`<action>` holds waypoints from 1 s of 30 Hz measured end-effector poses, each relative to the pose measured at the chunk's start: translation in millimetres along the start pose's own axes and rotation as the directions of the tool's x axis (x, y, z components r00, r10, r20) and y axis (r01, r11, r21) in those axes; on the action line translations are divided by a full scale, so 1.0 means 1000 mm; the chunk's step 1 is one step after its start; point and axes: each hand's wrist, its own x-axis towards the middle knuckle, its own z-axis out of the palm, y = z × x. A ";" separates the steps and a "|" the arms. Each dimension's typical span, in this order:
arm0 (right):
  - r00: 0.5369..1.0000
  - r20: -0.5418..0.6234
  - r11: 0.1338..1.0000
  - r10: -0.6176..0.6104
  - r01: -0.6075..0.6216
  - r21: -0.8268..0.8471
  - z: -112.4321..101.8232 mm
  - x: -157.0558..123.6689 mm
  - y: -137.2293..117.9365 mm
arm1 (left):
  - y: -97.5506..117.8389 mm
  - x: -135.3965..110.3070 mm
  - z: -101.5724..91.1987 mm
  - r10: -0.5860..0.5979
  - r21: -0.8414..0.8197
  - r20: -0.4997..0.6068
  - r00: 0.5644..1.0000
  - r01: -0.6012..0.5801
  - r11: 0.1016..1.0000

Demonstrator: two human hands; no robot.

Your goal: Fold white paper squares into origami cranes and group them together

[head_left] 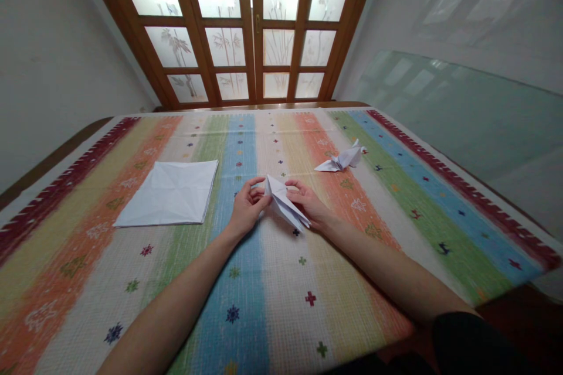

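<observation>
Between my two hands, just above the middle of the table, is a piece of folded white paper (285, 202) with pointed ends. My left hand (250, 204) pinches its left edge between thumb and fingers. On the other side, my right hand (308, 202) has its fingers curled against the paper's right edge; its thumb is mostly hidden behind the paper. Off to the right lies a finished-looking origami crane (343, 158) of white paper. A stack of square white paper sheets (169, 193) with fold creases rests to the left of my left hand.
A striped, patterned tablecloth (233, 293) covers the table, whose wooden edge (94, 127) shows at the far left. Wooden double doors with frosted panes (253, 47) stand beyond the far edge. A glass panel (475, 123) leans along the right wall.
</observation>
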 end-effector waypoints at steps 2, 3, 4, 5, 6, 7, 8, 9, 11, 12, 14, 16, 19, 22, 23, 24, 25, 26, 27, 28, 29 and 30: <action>1.000 -0.002 1.000 0.003 -0.003 -0.002 0.000 0.000 0.001 | -0.001 -0.001 0.001 0.014 0.033 0.024 1.000 -0.015 0.999; 1.000 0.000 1.000 -0.007 0.007 -0.013 0.000 0.000 0.002 | 0.000 -0.002 0.001 0.025 0.051 0.028 0.999 -0.026 0.998; 1.000 0.000 0.999 -0.024 0.024 -0.034 0.000 0.000 0.003 | 0.000 -0.002 0.001 0.038 0.068 0.026 0.999 -0.040 0.997; 0.999 -0.002 0.997 -0.050 0.049 -0.065 0.000 0.000 0.004 | 0.000 -0.002 0.000 0.053 0.085 0.017 0.998 -0.054 0.995; 0.996 -0.009 0.991 -0.084 0.083 -0.107 0.000 0.000 0.005 | 0.001 -0.003 0.000 0.064 0.103 0.005 0.998 -0.064 0.993; 0.991 -0.021 0.979 -0.130 0.126 -0.158 0.000 0.001 0.005 | 0.001 -0.003 -0.001 0.067 0.119 -0.009 0.998 -0.065 0.991; 0.981 -0.039 0.961 -0.188 0.175 -0.214 0.001 0.001 0.006 | 0.001 -0.003 -0.002 0.062 0.129 -0.022 0.998 -0.059 0.990; 0.966 -0.062 0.937 -0.251 0.226 -0.267 0.001 0.001 0.007 | 0.002 -0.003 -0.002 0.051 0.132 -0.028 0.998 -0.047 0.990; 0.926 -0.100 0.882 -0.365 0.310 -0.354 0.002 0.002 0.007 | 0.002 -0.003 -0.003 0.021 0.112 -0.025 0.999 -0.018 0.994; 0.906 -0.110 0.859 -0.408 0.340 -0.384 0.003 0.001 0.007 | 0.002 -0.003 -0.003 0.007 0.093 -0.016 1.000 -0.005 0.996; 0.884 -0.109 0.831 -0.454 0.376 -0.410 0.004 0.001 0.007 | 0.001 -0.003 -0.002 -0.016 0.057 0.001 1.000 0.016 0.998; 0.891 -0.085 0.835 -0.447 0.381 -0.397 0.004 0.000 0.007 | 0.001 -0.002 -0.002 -0.025 0.040 -0.003 1.000 0.025 0.999; 0.917 -0.047 0.868 -0.397 0.358 -0.345 0.003 -0.001 0.007 | -0.001 0.000 -0.004 -0.006 0.082 -0.040 0.999 0.009 0.997; 0.920 0.006 0.864 -0.391 0.369 -0.343 0.002 0.000 0.007 | -0.001 0.000 -0.005 -0.005 0.131 -0.051 0.999 0.012 0.991; 0.918 0.026 0.854 -0.397 0.379 -0.356 0.001 0.000 0.008 | 0.000 0.000 -0.005 -0.015 0.134 -0.042 0.999 0.020 0.991; 0.913 0.041 0.843 -0.405 0.390 -0.371 0.001 0.000 0.008 | 0.000 -0.001 -0.005 -0.027 0.133 -0.031 0.999 0.031 0.991; 0.908 0.047 0.831 -0.416 0.400 -0.387 0.000 0.000 0.009 | 0.001 -0.001 -0.005 -0.040 0.128 -0.021 0.999 0.042 0.991; 0.903 0.045 0.820 -0.427 0.408 -0.402 -0.001 0.001 0.009 | 0.002 -0.001 -0.004 -0.052 0.122 -0.014 0.999 0.053 0.991; 0.898 0.038 0.813 -0.437 0.413 -0.410 -0.002 0.001 0.009 | 0.003 -0.002 -0.004 -0.064 0.115 -0.012 0.998 0.065 0.991; 0.894 0.032 0.811 -0.447 0.420 -0.407 -0.003 0.001 0.009 | 0.004 -0.002 -0.003 -0.075 0.106 -0.015 0.997 0.076 0.991; 0.891 0.029 0.814 -0.454 0.427 -0.394 -0.004 0.002 0.008 | 0.005 -0.002 -0.003 -0.087 0.094 -0.020 0.996 0.088 0.992; 0.891 0.033 0.820 -0.453 0.431 -0.376 -0.006 0.002 0.007 | 0.005 -0.002 -0.003 -0.098 0.077 -0.023 0.995 0.100 0.992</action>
